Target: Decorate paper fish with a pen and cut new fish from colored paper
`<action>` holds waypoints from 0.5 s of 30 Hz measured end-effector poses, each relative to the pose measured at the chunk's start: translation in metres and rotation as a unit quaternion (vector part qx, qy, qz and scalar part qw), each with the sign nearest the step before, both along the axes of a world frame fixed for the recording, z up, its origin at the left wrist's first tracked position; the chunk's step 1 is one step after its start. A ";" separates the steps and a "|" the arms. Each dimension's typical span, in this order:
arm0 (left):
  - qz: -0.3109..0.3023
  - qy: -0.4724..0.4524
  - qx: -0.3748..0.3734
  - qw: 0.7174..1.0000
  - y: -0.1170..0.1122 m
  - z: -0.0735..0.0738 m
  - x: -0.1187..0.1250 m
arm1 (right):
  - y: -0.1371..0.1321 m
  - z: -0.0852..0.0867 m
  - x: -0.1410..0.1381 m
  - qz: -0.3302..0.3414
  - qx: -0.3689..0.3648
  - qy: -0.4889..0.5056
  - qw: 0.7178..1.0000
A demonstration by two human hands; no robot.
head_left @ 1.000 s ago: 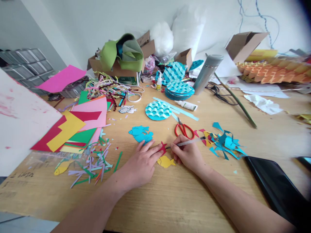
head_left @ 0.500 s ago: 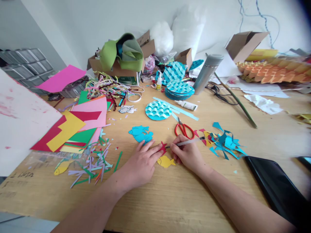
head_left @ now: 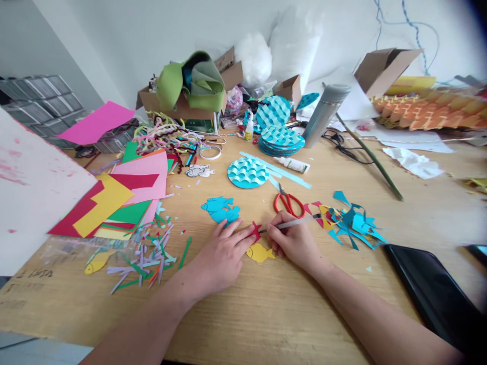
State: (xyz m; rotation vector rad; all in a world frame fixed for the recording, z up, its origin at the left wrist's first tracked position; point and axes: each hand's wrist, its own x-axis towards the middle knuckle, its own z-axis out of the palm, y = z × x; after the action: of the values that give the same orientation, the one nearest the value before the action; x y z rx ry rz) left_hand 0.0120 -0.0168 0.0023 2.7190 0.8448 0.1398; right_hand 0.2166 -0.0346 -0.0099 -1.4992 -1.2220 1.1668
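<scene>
My left hand lies flat with its fingers stretched out, pressing a small red paper cutout to the table and covering most of it. In my right hand is a pen, its tip at the red cutout's right end. Just below, between both hands, lies a yellow paper fish. Blue paper fish rest beyond my left fingertips, one partly under them. Red-handled scissors lie right behind my right hand.
Coloured paper sheets and thin paper strips lie at left. Blue paper scraps and a black phone are at right. Farther back stand a wavy blue paper disc, a glue bottle and a steel flask.
</scene>
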 end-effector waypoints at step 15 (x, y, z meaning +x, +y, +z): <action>0.001 -0.005 0.004 1.000 -0.001 -0.002 -0.001 | 0.000 -0.001 0.001 0.008 0.002 0.002 1.000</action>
State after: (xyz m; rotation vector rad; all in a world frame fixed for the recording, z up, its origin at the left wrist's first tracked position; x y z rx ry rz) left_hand 0.0115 -0.0173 0.0004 2.7225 0.8463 0.1579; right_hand 0.2177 -0.0344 -0.0107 -1.4865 -1.2353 1.1758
